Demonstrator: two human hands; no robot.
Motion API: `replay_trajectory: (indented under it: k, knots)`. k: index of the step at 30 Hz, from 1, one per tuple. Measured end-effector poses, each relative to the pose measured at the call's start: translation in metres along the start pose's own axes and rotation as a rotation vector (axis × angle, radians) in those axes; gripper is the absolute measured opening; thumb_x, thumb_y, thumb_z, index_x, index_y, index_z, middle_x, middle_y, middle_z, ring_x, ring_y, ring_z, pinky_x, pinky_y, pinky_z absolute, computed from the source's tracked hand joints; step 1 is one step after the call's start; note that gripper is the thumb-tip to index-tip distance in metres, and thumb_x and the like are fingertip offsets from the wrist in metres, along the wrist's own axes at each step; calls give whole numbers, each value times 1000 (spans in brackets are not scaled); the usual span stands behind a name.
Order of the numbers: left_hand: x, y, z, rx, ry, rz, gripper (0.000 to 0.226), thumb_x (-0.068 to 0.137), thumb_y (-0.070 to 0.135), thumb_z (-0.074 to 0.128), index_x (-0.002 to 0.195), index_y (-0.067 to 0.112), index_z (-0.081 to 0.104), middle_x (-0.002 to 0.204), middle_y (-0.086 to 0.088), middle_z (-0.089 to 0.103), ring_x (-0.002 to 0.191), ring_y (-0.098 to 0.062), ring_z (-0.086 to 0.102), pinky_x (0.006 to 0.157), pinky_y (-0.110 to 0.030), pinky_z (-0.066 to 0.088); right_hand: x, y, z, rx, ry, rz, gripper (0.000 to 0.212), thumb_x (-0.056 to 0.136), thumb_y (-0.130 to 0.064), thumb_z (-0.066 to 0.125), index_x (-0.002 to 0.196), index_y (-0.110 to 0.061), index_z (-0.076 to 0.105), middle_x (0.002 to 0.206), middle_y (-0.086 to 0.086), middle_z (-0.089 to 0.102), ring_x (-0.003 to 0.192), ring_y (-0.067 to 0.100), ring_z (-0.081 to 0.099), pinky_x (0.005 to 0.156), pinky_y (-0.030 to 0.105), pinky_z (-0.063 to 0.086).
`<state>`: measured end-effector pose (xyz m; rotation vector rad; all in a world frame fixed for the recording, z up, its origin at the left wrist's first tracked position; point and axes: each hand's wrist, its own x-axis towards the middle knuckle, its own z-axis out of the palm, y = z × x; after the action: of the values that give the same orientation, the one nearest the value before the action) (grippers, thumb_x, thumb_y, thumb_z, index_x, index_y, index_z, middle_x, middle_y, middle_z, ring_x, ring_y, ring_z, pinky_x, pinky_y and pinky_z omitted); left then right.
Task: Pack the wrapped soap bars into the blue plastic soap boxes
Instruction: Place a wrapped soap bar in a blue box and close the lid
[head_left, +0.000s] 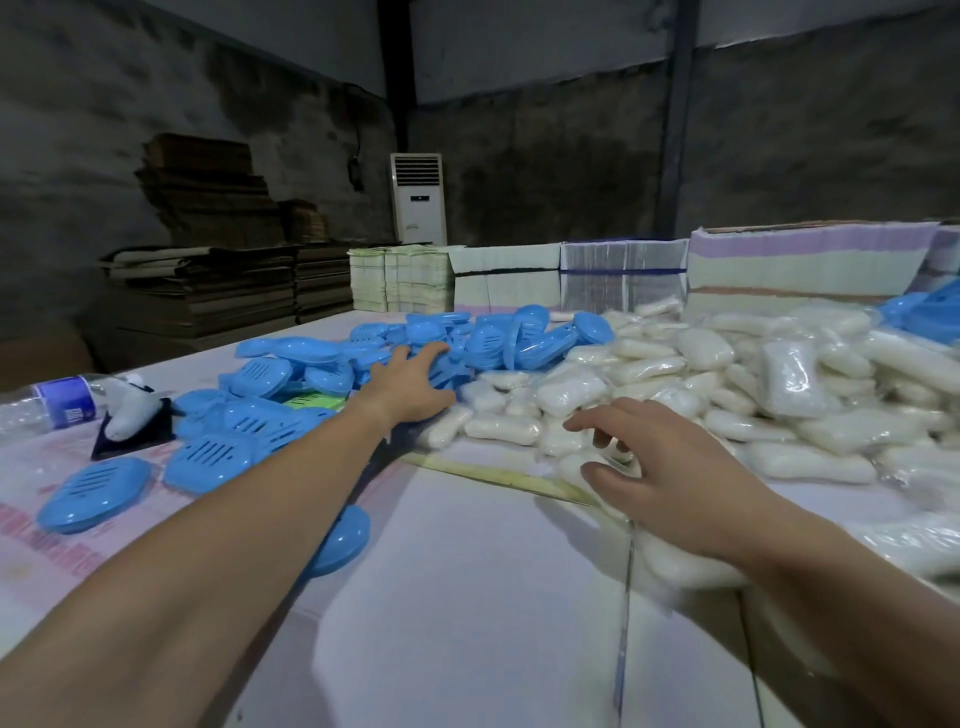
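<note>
A heap of blue plastic soap boxes covers the left and middle of the table; several lie lid-up near me, one at the left edge. A big pile of white wrapped soap bars fills the right side. My left hand stretches far out, fingers spread, resting on the blue boxes where they meet the soaps; I cannot see anything gripped in it. Just over the near edge of the soap pile hovers my right hand, fingers apart and curled, holding nothing. One wrapped bar lies between the two hands.
A plastic water bottle and a dark tray holding a white object lie at the far left. Stacks of flat cartons line the table's back edge. A pale board covers the table in front of me.
</note>
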<state>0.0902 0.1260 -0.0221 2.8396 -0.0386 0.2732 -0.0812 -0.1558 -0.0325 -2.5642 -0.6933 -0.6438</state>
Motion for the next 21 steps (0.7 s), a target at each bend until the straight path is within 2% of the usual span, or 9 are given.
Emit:
replay_trajectory:
  k: [3,7,10,12,16,18,20,21]
  knots:
    - [5,7,1,-109,40,24,71,88,43,62,151,37,30,153,-10,36,136,-39,38,111,-52,36,0,1,-1,10,5,4,35,90,-33,60,123,-42,56,99,-26,50,96,-6,43,89,28,42]
    - [12,12,2,-214,43,-28,72,89,35,63,152,33,28,146,-13,44,131,-37,43,107,-49,41,0,3,0,17,2,15,35,89,-32,62,121,-45,55,99,-24,52,99,-9,44,84,21,38]
    - [14,26,4,-386,-8,-100,64,92,28,60,149,25,30,125,-10,53,113,-31,52,96,-40,44,1,5,0,12,-9,31,34,89,-33,62,120,-46,55,98,-23,52,98,-8,45,79,17,34]
    - [15,36,8,-334,2,-94,56,93,29,55,145,27,34,120,-10,57,110,-33,55,102,-48,44,0,6,0,19,-13,44,33,89,-34,62,119,-46,56,98,-23,53,99,-6,46,78,13,34]
    - [11,55,9,-128,38,-14,52,95,53,50,142,35,35,120,-7,61,118,-35,53,110,-70,25,1,7,-1,41,-11,58,33,88,-32,63,118,-44,58,97,-21,54,100,-7,46,78,8,33]
    - [7,65,8,-33,45,13,53,93,66,44,136,38,39,117,-2,62,122,-34,51,106,-80,8,1,7,-2,45,-15,62,32,89,-32,63,118,-44,58,97,-21,54,100,-8,45,78,7,33]
    - [4,76,7,10,15,19,56,89,78,31,126,38,49,121,0,61,127,-35,50,98,-84,-7,0,7,-2,53,-19,67,32,89,-32,64,118,-44,58,97,-21,54,100,-8,45,79,7,32]
    - [4,80,8,33,0,24,57,89,79,25,117,38,53,116,0,61,126,-35,51,96,-84,-14,0,7,-3,58,-17,69,32,89,-31,64,118,-44,58,98,-21,54,100,-7,45,79,7,32]
